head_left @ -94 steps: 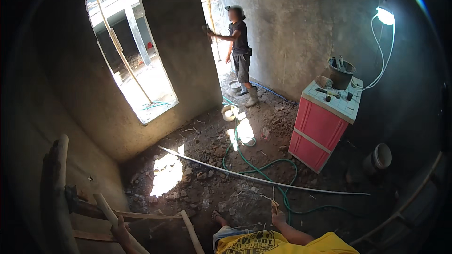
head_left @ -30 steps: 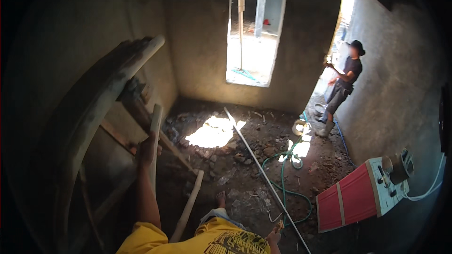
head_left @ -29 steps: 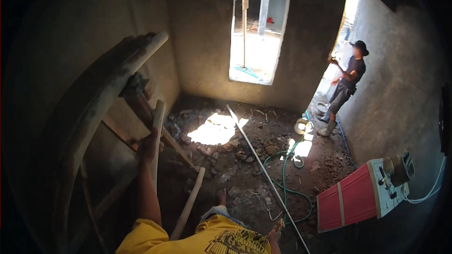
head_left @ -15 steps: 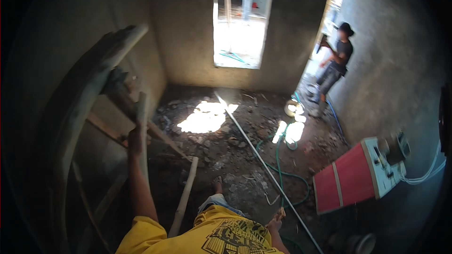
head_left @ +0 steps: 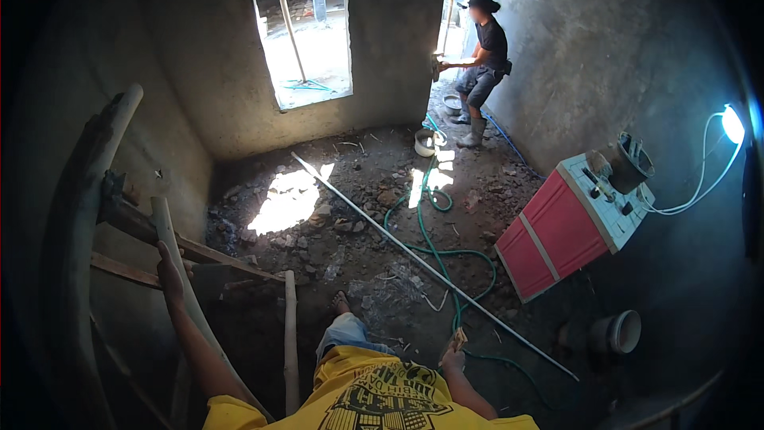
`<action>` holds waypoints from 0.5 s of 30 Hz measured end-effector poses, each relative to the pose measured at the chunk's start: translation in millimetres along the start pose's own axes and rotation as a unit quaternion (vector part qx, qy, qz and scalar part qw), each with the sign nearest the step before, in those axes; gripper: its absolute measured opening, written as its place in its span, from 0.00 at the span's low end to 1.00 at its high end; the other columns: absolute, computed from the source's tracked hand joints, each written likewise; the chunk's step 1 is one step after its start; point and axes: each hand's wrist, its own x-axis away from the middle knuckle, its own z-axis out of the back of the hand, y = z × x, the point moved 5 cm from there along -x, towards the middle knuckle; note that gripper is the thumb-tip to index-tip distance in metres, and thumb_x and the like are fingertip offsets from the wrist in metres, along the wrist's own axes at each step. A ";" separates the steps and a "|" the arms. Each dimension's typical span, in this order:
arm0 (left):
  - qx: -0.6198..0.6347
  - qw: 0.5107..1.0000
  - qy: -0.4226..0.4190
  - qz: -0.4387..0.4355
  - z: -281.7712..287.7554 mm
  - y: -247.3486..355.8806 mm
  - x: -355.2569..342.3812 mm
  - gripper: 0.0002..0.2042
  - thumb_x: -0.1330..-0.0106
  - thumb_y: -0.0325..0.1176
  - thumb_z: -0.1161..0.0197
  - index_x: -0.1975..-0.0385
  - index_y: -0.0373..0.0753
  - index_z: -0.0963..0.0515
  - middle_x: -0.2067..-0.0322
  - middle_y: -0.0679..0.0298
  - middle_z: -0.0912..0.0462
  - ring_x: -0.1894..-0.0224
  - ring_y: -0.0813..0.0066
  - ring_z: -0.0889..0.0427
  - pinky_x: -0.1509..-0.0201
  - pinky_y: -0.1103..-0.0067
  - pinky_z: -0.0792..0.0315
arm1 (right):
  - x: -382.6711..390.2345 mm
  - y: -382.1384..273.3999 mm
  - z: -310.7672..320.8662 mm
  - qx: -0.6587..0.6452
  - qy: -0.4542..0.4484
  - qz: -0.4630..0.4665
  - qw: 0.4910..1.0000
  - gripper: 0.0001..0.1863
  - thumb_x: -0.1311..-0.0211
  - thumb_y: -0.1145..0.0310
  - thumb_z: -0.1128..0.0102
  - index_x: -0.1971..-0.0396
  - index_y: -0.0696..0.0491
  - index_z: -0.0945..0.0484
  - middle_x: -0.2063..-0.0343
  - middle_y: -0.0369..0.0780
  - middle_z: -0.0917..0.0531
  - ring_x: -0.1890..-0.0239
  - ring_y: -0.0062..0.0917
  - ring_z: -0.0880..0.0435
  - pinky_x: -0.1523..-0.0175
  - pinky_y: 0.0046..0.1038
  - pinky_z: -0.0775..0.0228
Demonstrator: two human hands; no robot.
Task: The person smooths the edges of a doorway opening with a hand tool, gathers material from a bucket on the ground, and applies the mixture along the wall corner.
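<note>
Shift: since half a second before, the view had swung so that the window opening (head_left: 306,48) sat at 11 o'clock and a lit lamp (head_left: 732,123) had come in near 3; the co-worker (head_left: 491,48), at 1, had sunk at the knees and lowered the reaching arm.
Left hand: at 8 o'clock (head_left: 170,272), wrapped round a pole, the arm reaching up from the yellow sleeve toward 10, nearly straight.
Wooden pole: it (head_left: 164,227) leaned between 9 and 7 o'clock, upper end just above the grip.
Short post: it (head_left: 290,334) stood near 7 o'clock, between the two arms.
Long pale rod: it (head_left: 418,257) lay on the rubble floor from 10 o'clock to between 4 and 5, over the green hose (head_left: 475,254).
Right hand: at 5 o'clock (head_left: 453,358), it pinched something, forearm angled toward 11, elbow low.
Small tan piece: it (head_left: 459,339) stuck up from those fingers; its kind was too small to tell.
Pink block: it (head_left: 567,219) stood tilted in view between 3 and 4 o'clock, a dark bucket (head_left: 631,169) on its tiled top.
</note>
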 end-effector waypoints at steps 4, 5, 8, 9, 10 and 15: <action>0.009 1.000 0.015 -0.003 10.9 -7.7 -2.9 0.38 0.42 0.69 0.64 0.65 0.33 0.28 0.87 0.69 0.32 0.85 0.81 0.30 0.80 0.85 0.35 | 34.2 -24.7 14.4 0.008 -0.025 -0.013 1.000 0.32 0.36 0.48 0.59 0.65 0.71 0.29 0.67 0.54 0.22 0.61 0.43 0.23 0.58 0.37 0.35; 0.014 1.000 0.007 -0.007 6.5 -7.1 -1.7 0.38 0.42 0.69 0.64 0.65 0.33 0.28 0.87 0.69 0.32 0.85 0.81 0.30 0.80 0.85 0.35 | 28.9 -14.8 17.7 0.000 -0.017 -0.015 1.000 0.32 0.36 0.48 0.59 0.65 0.71 0.29 0.67 0.54 0.22 0.61 0.43 0.23 0.58 0.37 0.35; 0.022 1.000 0.004 -0.006 1.8 -10.8 -8.3 0.38 0.42 0.69 0.64 0.65 0.33 0.28 0.87 0.69 0.32 0.86 0.81 0.31 0.80 0.84 0.35 | 14.8 -13.7 15.3 -0.003 0.047 0.037 0.998 0.32 0.36 0.49 0.60 0.66 0.70 0.28 0.70 0.53 0.21 0.63 0.43 0.22 0.60 0.37 0.35; 0.014 1.000 0.005 -0.005 7.0 -15.6 -8.9 0.38 0.42 0.69 0.64 0.65 0.32 0.28 0.87 0.69 0.32 0.86 0.80 0.31 0.80 0.84 0.35 | 24.7 -17.5 17.9 0.007 0.030 0.015 0.999 0.31 0.36 0.49 0.60 0.66 0.69 0.27 0.71 0.52 0.21 0.64 0.43 0.22 0.60 0.37 0.34; 0.006 1.000 0.006 -0.003 9.9 -18.3 -11.0 0.38 0.41 0.69 0.64 0.64 0.32 0.28 0.88 0.69 0.33 0.86 0.80 0.31 0.81 0.84 0.35 | 29.9 -22.1 16.4 0.016 0.013 -0.007 1.000 0.31 0.36 0.49 0.60 0.67 0.69 0.26 0.72 0.52 0.21 0.64 0.43 0.22 0.60 0.38 0.34; 0.021 1.000 0.015 -0.009 5.8 -17.5 -12.6 0.38 0.42 0.69 0.64 0.64 0.31 0.28 0.87 0.69 0.33 0.86 0.81 0.32 0.81 0.83 0.36 | 16.1 -8.1 17.6 -0.015 0.046 -0.001 0.999 0.31 0.37 0.48 0.58 0.67 0.67 0.24 0.69 0.55 0.21 0.61 0.45 0.22 0.58 0.38 0.33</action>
